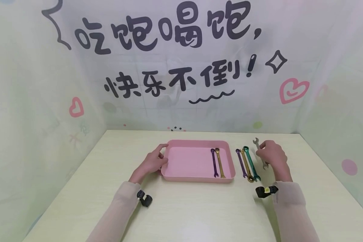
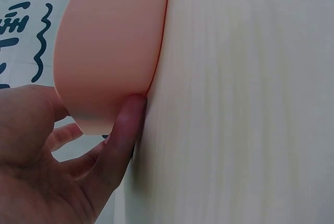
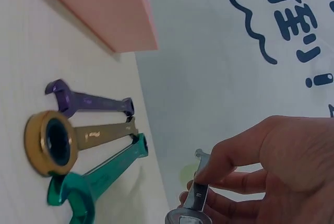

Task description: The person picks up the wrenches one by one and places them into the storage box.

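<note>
While the left hand [image 1: 152,163] rests relaxed against the pink tray [image 1: 196,178], the right hand [image 1: 270,154] pinches the silver wrench [image 1: 256,143].

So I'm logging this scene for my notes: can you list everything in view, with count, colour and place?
tray: one, pink, middle of the table.
wrenches in the tray: two, purple and gold, side by side at its right end.
wrenches on the table: three, purple, gold and green, just right of the tray.
silver wrench: one, pinched by the right hand.
table: one, pale cream.
backdrop: white, printed characters and hearts.
left hand: on the tray's left edge.
right hand: right of the wrenches.
</note>
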The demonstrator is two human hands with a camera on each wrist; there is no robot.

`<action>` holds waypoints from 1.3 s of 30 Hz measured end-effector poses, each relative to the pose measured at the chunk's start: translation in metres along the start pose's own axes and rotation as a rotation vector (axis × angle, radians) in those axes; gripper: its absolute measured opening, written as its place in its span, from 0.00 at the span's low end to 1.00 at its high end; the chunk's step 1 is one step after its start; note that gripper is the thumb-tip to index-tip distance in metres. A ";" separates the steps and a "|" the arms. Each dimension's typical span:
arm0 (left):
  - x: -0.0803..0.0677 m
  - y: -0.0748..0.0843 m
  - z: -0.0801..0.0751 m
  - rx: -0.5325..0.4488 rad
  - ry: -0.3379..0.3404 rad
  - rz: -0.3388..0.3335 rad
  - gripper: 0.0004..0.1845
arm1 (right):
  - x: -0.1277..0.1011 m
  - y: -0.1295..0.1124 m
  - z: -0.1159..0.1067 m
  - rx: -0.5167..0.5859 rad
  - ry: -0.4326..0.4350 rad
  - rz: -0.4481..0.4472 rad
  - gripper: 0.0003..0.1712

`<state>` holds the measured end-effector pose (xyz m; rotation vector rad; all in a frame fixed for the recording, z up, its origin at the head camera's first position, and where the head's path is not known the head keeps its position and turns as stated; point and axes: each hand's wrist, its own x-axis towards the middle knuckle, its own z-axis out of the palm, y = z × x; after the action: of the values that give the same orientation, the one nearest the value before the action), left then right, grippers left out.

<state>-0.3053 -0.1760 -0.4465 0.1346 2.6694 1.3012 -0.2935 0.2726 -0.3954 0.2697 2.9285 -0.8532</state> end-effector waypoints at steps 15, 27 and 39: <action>-0.002 -0.001 0.000 0.001 -0.008 -0.019 0.36 | 0.001 -0.015 -0.004 0.194 -0.040 -0.059 0.24; -0.001 0.000 -0.001 0.008 -0.007 -0.019 0.36 | -0.005 -0.028 -0.009 0.287 -0.059 -0.119 0.25; 0.000 0.000 0.001 0.008 -0.009 -0.021 0.36 | -0.005 -0.031 -0.007 0.316 -0.092 -0.171 0.26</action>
<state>-0.3047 -0.1752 -0.4465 0.1134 2.6614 1.2816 -0.2952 0.2495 -0.3726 -0.0030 2.7522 -1.3174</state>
